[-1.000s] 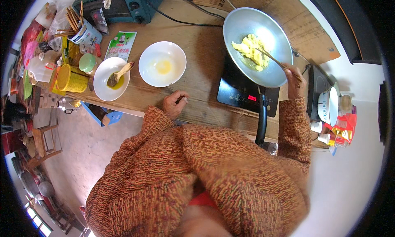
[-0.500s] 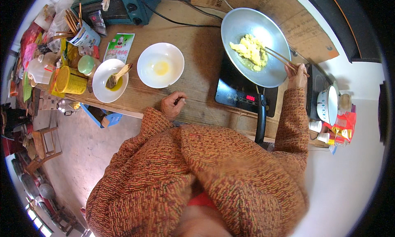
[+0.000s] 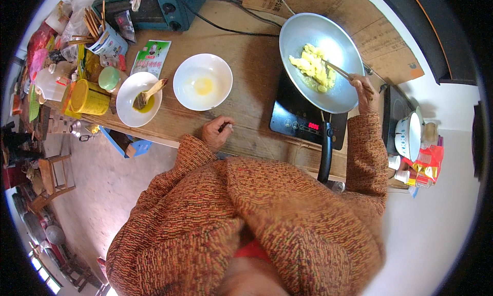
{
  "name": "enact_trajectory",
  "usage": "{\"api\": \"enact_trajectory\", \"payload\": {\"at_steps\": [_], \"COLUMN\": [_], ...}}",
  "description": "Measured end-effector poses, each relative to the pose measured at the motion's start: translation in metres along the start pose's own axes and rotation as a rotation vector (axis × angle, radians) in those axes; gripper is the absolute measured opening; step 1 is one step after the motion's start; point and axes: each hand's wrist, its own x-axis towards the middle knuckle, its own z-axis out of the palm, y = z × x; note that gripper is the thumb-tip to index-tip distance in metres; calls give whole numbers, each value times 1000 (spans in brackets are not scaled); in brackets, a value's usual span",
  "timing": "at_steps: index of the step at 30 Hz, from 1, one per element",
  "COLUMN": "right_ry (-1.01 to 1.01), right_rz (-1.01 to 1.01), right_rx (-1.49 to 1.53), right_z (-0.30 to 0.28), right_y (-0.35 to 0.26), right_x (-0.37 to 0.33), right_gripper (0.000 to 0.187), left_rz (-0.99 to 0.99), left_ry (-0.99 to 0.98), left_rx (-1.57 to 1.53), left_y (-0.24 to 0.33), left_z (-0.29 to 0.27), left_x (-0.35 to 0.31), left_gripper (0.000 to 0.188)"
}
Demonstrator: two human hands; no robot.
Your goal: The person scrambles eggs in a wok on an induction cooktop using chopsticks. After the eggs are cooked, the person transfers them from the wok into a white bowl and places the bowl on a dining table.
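My right hand [image 3: 365, 94] is closed round a pair of chopsticks [image 3: 337, 70] over the right rim of a grey metal wok [image 3: 306, 30]. Their tips reach into yellow scrambled egg [image 3: 314, 65] in the wok. The wok sits tilted on a black induction cooker [image 3: 288, 112], its black handle [image 3: 325, 154] pointing toward me. On the table's front edge rests my left hand [image 3: 217, 132], fingers curled with nothing seen in them. Nearest to it is a white bowl [image 3: 185, 93] with a little yellow liquid at the bottom.
Left of that bowl, a white dish [image 3: 126, 111] holds oil and a brush [image 3: 154, 90]. A yellow tub [image 3: 88, 99], a green-lidded jar [image 3: 109, 79] and a chopstick holder [image 3: 109, 43] crowd the left. Right of the cooker stands an enamel pot [image 3: 407, 136]; behind, a toaster oven [image 3: 149, 13].
My right hand has moved slightly left and closer over the wok's rim, with the chopsticks shifting in the egg. My left hand stays on the table edge.
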Motion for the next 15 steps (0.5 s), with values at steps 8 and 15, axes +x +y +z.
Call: {"api": "enact_trajectory", "payload": {"at_steps": [8,15], "right_ry": [238,400], "right_rz": [195,217], "right_rx": [210,460], "right_z": [-15,16], "right_y": [-20,-13], "right_x": [2,15], "right_gripper": [32,36], "left_rz": [5,21], "left_ry": [-3,7], "left_rx": [-36,-25], "left_y": [-8,-8], "left_z": [6,6], "left_x": [0,1], "left_gripper": [11,11]}}
